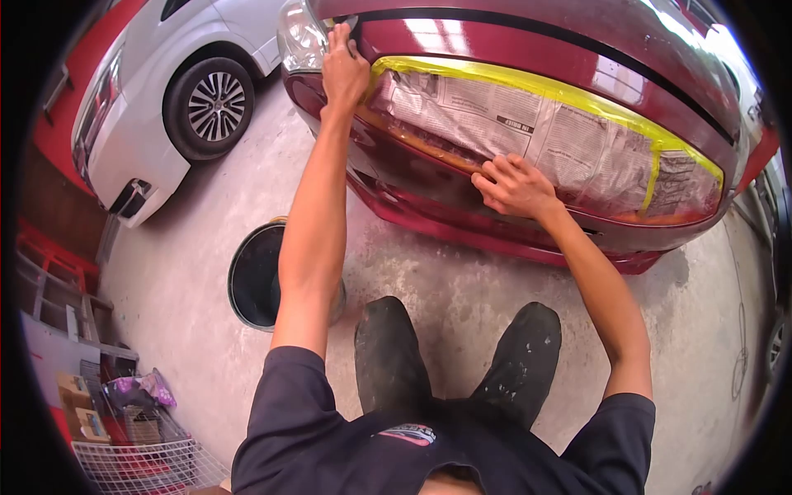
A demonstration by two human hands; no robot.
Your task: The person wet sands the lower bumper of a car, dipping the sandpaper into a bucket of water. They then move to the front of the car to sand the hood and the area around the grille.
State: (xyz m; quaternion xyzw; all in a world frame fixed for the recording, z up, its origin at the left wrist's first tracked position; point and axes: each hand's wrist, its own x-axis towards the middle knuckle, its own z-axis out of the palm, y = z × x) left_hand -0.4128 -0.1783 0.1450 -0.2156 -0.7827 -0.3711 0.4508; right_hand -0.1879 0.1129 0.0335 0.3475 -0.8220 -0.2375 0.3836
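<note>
Dark shirt (355, 454) foremost, left hand (343, 73) extends beyond curled right hand (520, 186) at bumper (511, 48).

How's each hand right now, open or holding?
Left hand: partly curled beside the headlight; any hold unclear.
Right hand: curled at the newspaper's lower edge; any hold unclear.

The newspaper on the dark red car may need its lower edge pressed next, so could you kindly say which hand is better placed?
Probably the right hand: it is already at the lower edge of the newspaper, whereas the left hand is off at one end, near the headlight.
</note>
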